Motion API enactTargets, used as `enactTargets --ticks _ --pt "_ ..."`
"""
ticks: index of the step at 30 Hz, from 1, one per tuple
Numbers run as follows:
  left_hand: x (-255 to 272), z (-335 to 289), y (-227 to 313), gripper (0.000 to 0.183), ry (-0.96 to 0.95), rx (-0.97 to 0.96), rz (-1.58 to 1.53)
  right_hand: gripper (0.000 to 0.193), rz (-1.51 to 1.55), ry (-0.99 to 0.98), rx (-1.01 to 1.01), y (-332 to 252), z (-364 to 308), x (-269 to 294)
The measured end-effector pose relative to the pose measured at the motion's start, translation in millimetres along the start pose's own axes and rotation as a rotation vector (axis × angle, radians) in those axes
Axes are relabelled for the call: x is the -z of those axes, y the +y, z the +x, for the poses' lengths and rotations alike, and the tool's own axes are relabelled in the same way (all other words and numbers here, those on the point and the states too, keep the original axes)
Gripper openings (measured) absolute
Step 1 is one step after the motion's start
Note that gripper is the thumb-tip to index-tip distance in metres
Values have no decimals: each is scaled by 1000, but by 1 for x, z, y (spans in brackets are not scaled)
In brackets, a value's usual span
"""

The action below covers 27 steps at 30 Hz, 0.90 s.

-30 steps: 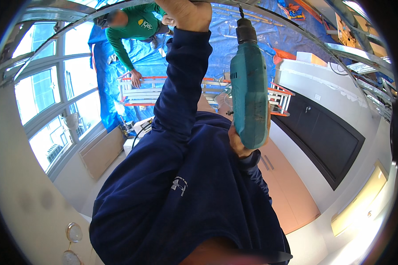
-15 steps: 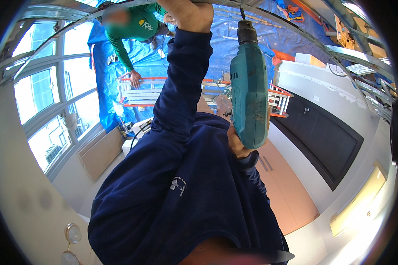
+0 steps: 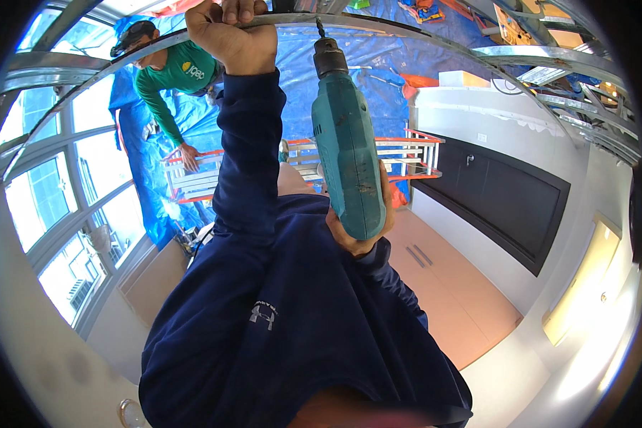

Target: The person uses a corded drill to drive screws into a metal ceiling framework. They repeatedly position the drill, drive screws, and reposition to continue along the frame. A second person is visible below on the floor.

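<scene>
A teal power drill (image 3: 351, 157) stands almost upright in front of me, and my right hand (image 3: 346, 235) is wrapped round its lower end. Its dark drill bit (image 3: 321, 30) points up at a curved-looking metal channel (image 3: 406, 32); the tip meets the channel's edge, though I cannot tell whether it has entered the metal. My left hand (image 3: 235, 39) reaches up with its fingers hooked over the same channel, left of the bit. The drill's handle and trigger are mostly hidden behind its body.
A co-worker in a green shirt (image 3: 175, 71) leans below at the left, a hand on the orange-and-silver ladder (image 3: 399, 157). Blue tarp (image 3: 378, 85) covers the floor. More metal framing (image 3: 585, 60) runs along the upper right, near a black door (image 3: 496, 192). Windows (image 3: 50, 214) line the left.
The drill and my right hand have shifted left in view, and the bit now tilts slightly left. My left hand shows farther left, its fingers over the channel. The co-worker's head has lifted into view.
</scene>
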<state>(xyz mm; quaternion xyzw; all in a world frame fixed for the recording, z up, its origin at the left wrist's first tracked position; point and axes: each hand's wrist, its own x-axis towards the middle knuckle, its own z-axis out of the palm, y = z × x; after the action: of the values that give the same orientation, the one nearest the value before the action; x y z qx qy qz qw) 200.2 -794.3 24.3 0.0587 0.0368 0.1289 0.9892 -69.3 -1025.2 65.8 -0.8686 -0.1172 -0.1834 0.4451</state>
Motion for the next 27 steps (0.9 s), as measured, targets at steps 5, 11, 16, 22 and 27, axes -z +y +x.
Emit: enactTargets --ticks 5,11,16,22,27 --pt "-12 -6 -9 34 110 -57 31 75 182 52 -81 -5 -3 -12" --pt "-33 -18 -15 37 158 -174 50 71 74 26 -63 -11 -2 -22" --pt "-35 -19 -15 37 179 -166 47 71 -93 50 -55 -10 -12 -20" --pt "-31 -16 -13 37 175 -155 49 45 97 29 -311 -3 -25 -27" --pt "-30 -15 -13 36 169 -154 49 36 91 71 -276 -11 -29 -38"
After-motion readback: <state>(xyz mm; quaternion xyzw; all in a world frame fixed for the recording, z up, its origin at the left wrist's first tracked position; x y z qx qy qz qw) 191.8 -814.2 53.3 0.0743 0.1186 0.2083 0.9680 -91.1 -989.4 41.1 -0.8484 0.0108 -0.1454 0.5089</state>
